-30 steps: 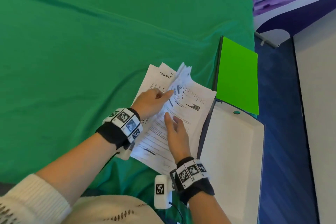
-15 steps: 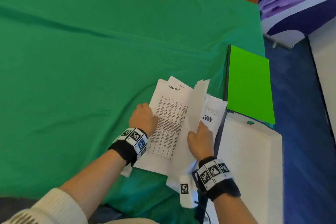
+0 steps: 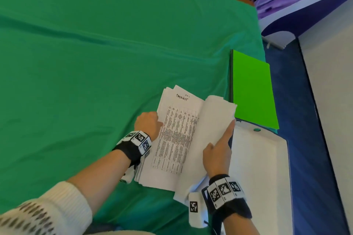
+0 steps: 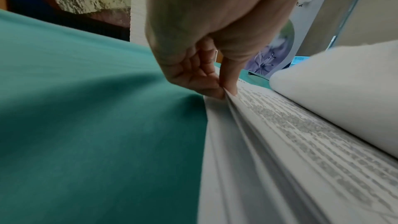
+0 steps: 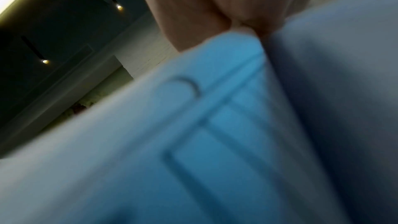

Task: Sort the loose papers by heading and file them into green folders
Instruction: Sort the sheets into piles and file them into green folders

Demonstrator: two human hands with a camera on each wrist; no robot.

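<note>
— Pinching what, the left hand [image 4: 204,60]?
— The paper stack's [image 3: 175,139] left edge on the green-clothed bench [image 3: 86,53]; right hand [image 3: 217,155] grips the turned-back sheets [image 3: 206,129], forefinger extended; green folder [image 3: 252,89] just beyond.

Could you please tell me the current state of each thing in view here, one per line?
Paper stack: on the green cloth, parted, printed sheet exposed.
Flipped sheets: turned over rightward, blank side up.
Green folder: closed, flat.
White folder: lying flat beside the stack.
Left hand: pinches the stack's left edge.
Right hand: holds the flipped sheets, forefinger extended.
</note>
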